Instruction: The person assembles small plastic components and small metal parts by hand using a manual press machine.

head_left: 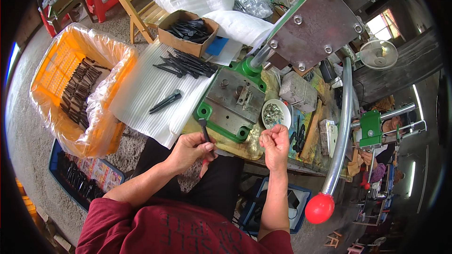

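- While the left hand point(192, 151) grips a slender black piece point(205, 131) upright between thumb and fingers, at the near left corner of the green press base point(219, 130), the right hand point(275, 145) hangs at the base's near right side with its fingertips drawn together; whether it pinches anything small, I cannot tell.
- Just right of the base stands a white bowl point(287, 114) of small metal bits point(271, 114).
- Upon the base sits a steel plate point(218, 96).
- Left of the base, a white foam sheet point(134, 99) carries two black pieces point(165, 102) side by side and, farther back, a heap of similar ones point(184, 64).
- Behind that heap, beyond the base, a cardboard box point(182, 43) holds more.
- To the right of the base, past the bowl, rests a grey block point(298, 91).
- Well left of the base stands a yellow crate point(52, 81), plastic-lined, with dark pieces point(81, 89) inside.
- Out to the base's near right, a lever ends in a red ball point(320, 208).
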{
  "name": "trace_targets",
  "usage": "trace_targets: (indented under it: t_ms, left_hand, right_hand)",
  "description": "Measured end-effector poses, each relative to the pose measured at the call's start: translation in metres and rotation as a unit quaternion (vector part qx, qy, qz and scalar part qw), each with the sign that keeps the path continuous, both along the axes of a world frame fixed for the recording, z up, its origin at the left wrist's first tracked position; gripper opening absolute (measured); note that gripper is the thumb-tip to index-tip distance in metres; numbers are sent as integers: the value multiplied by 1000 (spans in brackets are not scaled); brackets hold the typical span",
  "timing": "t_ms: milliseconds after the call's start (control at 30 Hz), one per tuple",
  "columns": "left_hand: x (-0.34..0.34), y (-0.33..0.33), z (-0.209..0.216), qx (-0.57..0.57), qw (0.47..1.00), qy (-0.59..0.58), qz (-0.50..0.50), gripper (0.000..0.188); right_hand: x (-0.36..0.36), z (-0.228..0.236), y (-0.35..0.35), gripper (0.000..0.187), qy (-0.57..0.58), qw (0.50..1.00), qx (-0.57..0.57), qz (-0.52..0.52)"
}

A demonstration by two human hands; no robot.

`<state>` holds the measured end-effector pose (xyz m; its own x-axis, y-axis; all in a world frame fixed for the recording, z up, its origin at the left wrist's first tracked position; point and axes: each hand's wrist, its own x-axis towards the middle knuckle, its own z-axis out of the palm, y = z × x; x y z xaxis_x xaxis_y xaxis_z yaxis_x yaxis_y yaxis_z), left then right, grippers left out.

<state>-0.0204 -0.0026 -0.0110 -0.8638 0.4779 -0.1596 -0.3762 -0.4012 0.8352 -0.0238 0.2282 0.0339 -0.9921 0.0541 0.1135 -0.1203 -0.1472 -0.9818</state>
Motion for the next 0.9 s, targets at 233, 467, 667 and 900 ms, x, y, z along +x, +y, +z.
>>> trace_targets:
  t_ms: [233, 467, 667, 900]
  left_hand:
    - [-8, 14, 18, 130, 988, -46, 70, 15]
    - [-2, 14, 23, 164, 979, -72, 99, 14]
    - [1, 12, 23, 175, 977, -75, 100, 13]
    - [3, 13, 17, 168, 979, -66, 95, 14]
  right_hand:
    - [26, -6, -52, 22, 11, 999, -32, 33]
    - [33, -7, -77, 22, -5, 997, -48, 57]
    - [35, -8, -82, 22, -7, 997, -52, 56]
    - [39, -14, -81, 22, -9, 997, -56, 58]
